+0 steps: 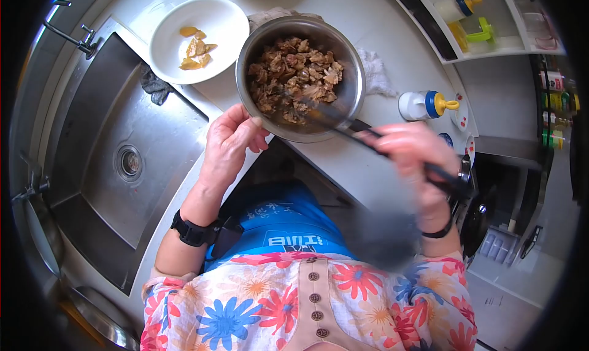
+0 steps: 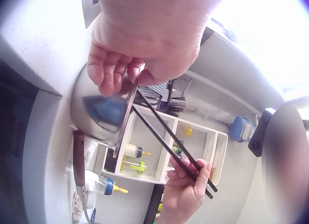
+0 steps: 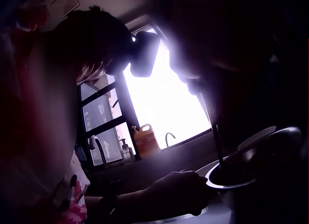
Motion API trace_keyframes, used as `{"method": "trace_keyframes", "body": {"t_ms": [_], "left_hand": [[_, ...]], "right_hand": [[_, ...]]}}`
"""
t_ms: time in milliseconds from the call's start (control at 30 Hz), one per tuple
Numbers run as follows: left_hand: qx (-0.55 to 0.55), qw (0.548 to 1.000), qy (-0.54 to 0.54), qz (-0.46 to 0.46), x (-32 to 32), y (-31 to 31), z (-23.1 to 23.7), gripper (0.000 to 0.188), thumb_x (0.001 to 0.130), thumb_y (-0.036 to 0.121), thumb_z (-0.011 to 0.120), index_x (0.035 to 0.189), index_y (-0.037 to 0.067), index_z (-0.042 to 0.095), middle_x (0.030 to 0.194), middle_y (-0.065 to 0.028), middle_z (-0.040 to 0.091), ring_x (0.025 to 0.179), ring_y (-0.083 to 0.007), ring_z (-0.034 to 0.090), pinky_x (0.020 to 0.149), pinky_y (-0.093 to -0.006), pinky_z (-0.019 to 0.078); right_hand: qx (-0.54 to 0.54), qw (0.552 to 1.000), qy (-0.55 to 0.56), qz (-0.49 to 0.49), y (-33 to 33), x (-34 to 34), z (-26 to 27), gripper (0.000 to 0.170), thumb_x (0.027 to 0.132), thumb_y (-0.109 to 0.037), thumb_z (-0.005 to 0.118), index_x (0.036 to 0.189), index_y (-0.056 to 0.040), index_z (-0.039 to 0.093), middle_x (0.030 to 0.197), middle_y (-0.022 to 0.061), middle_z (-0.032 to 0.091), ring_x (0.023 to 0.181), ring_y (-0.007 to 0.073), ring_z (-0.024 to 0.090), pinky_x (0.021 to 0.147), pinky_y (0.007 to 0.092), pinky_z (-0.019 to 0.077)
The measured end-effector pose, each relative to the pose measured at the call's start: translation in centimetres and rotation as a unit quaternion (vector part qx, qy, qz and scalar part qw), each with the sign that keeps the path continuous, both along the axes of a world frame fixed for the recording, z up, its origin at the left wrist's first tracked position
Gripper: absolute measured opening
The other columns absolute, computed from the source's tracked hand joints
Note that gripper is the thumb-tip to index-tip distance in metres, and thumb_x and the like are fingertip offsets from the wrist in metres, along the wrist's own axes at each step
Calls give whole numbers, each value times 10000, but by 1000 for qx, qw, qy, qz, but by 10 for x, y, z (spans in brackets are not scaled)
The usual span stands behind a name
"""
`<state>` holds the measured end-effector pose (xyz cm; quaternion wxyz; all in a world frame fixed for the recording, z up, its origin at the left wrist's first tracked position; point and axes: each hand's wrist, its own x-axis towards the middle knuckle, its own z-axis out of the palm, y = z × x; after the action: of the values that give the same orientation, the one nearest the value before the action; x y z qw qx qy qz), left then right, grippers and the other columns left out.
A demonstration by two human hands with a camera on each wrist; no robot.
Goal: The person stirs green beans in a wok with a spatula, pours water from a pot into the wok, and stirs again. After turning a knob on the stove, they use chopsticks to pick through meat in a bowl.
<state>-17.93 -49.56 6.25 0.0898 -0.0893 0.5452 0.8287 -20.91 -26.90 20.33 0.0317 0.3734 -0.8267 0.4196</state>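
Note:
A steel bowl point(image 1: 351, 84) of brown meat pieces point(image 1: 296, 72) sits on the counter in the head view. My left hand point(image 1: 228, 141) grips its near-left rim, thumb on top and fingers underneath. Two long black chopsticks point(image 2: 166, 145) are held in my right hand point(image 2: 184, 197), which appears blurred in the head view; their tips reach in among the meat. Left of the steel bowl stands a white bowl point(image 1: 224, 27) with several yellowish slices point(image 1: 196, 52). In the dark right wrist view, the chopsticks slant down into the steel bowl point(image 3: 231, 187).
On the left is a steel sink point(image 1: 147, 115) with a faucet point(image 1: 80, 41) and a dark rag point(image 1: 156, 86). A bottle with a blue and yellow cap point(image 1: 423, 105) stands right of the steel bowl, near a white cloth point(image 1: 375, 74). Above it is a white shelf point(image 1: 500, 44).

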Motion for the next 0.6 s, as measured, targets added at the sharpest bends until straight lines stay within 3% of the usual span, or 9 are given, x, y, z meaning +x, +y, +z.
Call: {"method": "trace_keyframes", "body": {"t_ms": [33, 100, 200, 433, 500, 600], "left_hand": [[-1, 1000, -3, 3, 0, 0, 0, 169, 861, 175, 507, 850, 11, 547, 707, -39, 588, 559, -70, 530, 520, -186, 420], [-3, 1000, -2, 0, 0, 0, 0, 168, 862, 175, 507, 852, 12, 546, 707, -38, 588, 559, -70, 531, 519, -186, 420], [-6, 1000, 0, 0, 1, -1, -1, 164, 865, 172, 505, 854, 13, 545, 709, -38, 589, 561, -70, 533, 518, -187, 420], [9, 1000, 0, 11, 2, 1, -1, 156, 868, 160, 498, 865, 12, 546, 714, -39, 590, 562, -67, 530, 517, -186, 420], [7, 1000, 2, 9, 2, 0, -3, 159, 868, 162, 498, 868, 11, 547, 715, -40, 590, 562, -66, 528, 518, -185, 422], [3, 1000, 4, 3, 1, 0, -2, 164, 866, 164, 497, 869, 9, 548, 716, -40, 590, 564, -64, 526, 521, -184, 426]], "right_hand": [[-15, 998, 13, 53, -9, -4, -16, 67, 778, -65, 612, 823, -16, 612, 775, 123, 626, 672, 236, 622, 569, 290, 500], [-10, 996, 54, 66, -32, -4, -34, 122, 713, -11, 664, 810, 3, 590, 752, 136, 606, 635, 264, 608, 555, 308, 494], [-2, 996, 64, 60, -36, -16, -51, 106, 724, 6, 644, 808, 17, 579, 738, 134, 599, 626, 266, 596, 543, 306, 483], [54, 996, 66, -33, -20, -19, -26, 72, 737, -2, 640, 781, 24, 589, 717, 132, 603, 607, 257, 599, 550, 293, 481], [63, 994, 83, -37, -13, -19, -17, 53, 757, -7, 631, 782, 22, 595, 719, 124, 607, 591, 224, 593, 537, 273, 469], [46, 992, 26, -117, 3, -16, -7, 75, 808, -53, 607, 802, 22, 607, 719, 98, 607, 575, 143, 553, 532, 227, 431]]}}
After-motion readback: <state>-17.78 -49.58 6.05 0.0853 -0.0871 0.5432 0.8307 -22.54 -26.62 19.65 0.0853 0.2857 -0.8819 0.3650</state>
